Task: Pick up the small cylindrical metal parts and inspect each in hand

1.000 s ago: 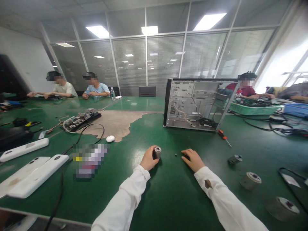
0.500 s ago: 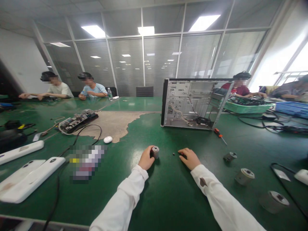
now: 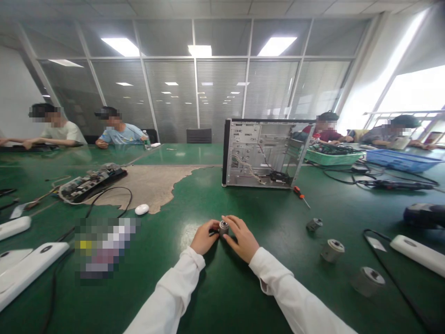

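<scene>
1. The left hand (image 3: pixel 204 237) is curled part-closed, thumb and fingers holding the left side of a small metal cylinder (image 3: pixel 224 228).
2. The right hand (image 3: pixel 244 240) is half open around that cylinder's right side, fingers at the far side and thumb at the near; whether it grips firmly cannot be told.
3. The cylinder is upright between both, at the middle of the green table (image 3: pixel 222 195), round end up.
4. To the right, a small motor (image 3: pixel 314 225), a middle motor (image 3: pixel 333 251) and a near motor (image 3: pixel 367 282) form a row.
5. Farther off stand an open computer case (image 3: pixel 257 155) and, by its right corner, a screwdriver (image 3: pixel 301 196).
</scene>
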### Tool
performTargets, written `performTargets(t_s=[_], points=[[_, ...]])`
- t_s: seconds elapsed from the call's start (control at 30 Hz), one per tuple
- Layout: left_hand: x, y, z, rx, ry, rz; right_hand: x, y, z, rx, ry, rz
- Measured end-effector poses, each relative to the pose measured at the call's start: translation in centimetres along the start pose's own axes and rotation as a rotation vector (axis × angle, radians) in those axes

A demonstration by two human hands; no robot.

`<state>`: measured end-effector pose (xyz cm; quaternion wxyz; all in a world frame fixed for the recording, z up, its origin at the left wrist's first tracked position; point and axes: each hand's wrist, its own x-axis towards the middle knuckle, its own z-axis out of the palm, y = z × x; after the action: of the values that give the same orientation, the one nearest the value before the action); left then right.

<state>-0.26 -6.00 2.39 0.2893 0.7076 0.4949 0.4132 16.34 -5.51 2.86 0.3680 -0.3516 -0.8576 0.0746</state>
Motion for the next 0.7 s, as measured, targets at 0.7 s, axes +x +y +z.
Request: performTargets(t_s=[0.7], points=[[0.7,0.1,-0.5,0.033,0.003,-0.077,-10.6,5.0,-11.1,-0.707,0.146,0.323]])
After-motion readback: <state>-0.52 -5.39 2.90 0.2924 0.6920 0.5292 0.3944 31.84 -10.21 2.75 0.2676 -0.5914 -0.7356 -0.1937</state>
